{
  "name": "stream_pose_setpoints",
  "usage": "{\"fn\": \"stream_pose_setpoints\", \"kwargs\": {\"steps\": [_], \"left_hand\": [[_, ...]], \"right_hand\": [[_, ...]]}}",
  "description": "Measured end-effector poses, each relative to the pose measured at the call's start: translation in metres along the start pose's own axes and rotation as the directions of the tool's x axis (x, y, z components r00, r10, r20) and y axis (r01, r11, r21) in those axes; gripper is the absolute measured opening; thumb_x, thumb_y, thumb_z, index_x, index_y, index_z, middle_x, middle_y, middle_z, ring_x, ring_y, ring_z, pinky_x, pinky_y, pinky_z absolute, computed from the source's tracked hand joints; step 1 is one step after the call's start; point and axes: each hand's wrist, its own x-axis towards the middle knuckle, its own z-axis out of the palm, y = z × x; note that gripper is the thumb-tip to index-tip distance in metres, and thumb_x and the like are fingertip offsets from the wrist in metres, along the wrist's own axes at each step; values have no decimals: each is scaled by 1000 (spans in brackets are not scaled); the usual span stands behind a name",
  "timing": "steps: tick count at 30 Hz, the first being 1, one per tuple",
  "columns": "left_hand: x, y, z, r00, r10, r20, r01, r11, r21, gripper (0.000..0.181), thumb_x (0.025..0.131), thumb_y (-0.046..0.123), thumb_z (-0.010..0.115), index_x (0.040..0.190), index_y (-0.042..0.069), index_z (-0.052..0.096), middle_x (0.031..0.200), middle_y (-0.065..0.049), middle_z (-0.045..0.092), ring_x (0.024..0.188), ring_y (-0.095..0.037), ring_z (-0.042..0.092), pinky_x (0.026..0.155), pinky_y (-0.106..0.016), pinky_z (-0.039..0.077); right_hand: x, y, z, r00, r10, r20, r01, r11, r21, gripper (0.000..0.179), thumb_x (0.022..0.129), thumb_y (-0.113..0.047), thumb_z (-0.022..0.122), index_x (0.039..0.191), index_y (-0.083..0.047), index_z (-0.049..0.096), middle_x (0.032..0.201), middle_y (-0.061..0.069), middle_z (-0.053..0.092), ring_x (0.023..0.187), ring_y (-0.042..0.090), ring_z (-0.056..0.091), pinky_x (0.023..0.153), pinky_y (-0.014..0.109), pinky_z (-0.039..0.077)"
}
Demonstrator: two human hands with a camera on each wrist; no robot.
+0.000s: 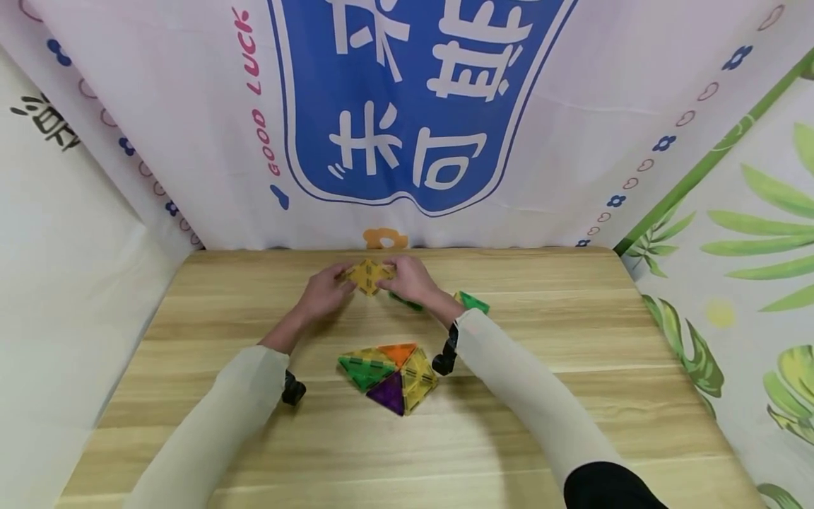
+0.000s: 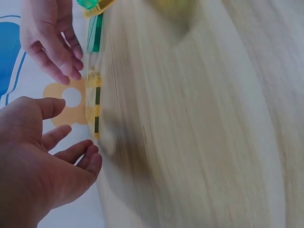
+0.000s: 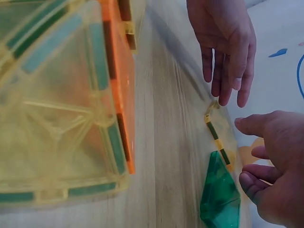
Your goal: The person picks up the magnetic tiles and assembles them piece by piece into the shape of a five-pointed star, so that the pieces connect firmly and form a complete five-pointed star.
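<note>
Translucent yellow magnetic tiles form a diamond near the table's far edge, between the two hands. My left hand is at the diamond's left corner, its fingers loosely bent in the left wrist view. On the right side, my right hand has its thumb and fingers spread around the other corner. Both wrist views show small gaps between fingers and tiles; light contact I cannot tell. A green tile piece lies close to the right hand, partly hidden under it in the head view.
Nearer on the wooden table sits a raised cluster of tiles, with green, orange, purple and yellow faces. Another green tile lies beyond the right forearm. A printed cloth hangs behind the table.
</note>
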Motion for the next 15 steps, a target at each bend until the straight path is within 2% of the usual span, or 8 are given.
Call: {"fn": "stream_pose_setpoints", "kwargs": {"steps": [3, 7, 10, 15], "left_hand": [[3, 2, 1, 1000, -16, 15, 16, 1000, -21, 56, 109, 20, 57, 159, -1, 42, 159, -26, 47, 149, -43, 41, 124, -57, 33], [6, 3, 2, 1000, -9, 12, 9, 1000, -28, 53, 108, 17, 57, 156, -3, 45, 155, -25, 51, 147, -41, 45, 124, -56, 35], [7, 3, 4, 1000, 6, 6, -6, 999, -32, 50, 108, 14, 56, 154, -5, 47, 153, -25, 54, 145, -40, 48, 122, -55, 37], [7, 4, 5, 1000, 2, 3, -2, 999, -44, 47, 108, 10, 55, 151, -7, 50, 149, -27, 56, 139, -41, 53, 118, -54, 43]], "right_hand": [[5, 1, 2, 1000, 24, 9, -24, 1000, -18, 57, 96, -23, 81, 143, 4, 63, 140, 20, 67, 128, 33, 65, 107, 44, 54], [10, 2, 5, 999, 50, -9, -50, 998, -28, 59, 94, -23, 83, 143, 2, 63, 138, 19, 69, 126, 32, 66, 106, 44, 55], [12, 2, 9, 998, 44, -35, -44, 999, -25, 57, 90, -20, 87, 139, 2, 66, 133, 18, 71, 123, 31, 67, 104, 44, 56], [14, 1, 16, 999, 24, -31, -25, 999, -26, 54, 86, -14, 90, 134, 2, 70, 129, 16, 73, 117, 28, 69, 101, 41, 57]]}}
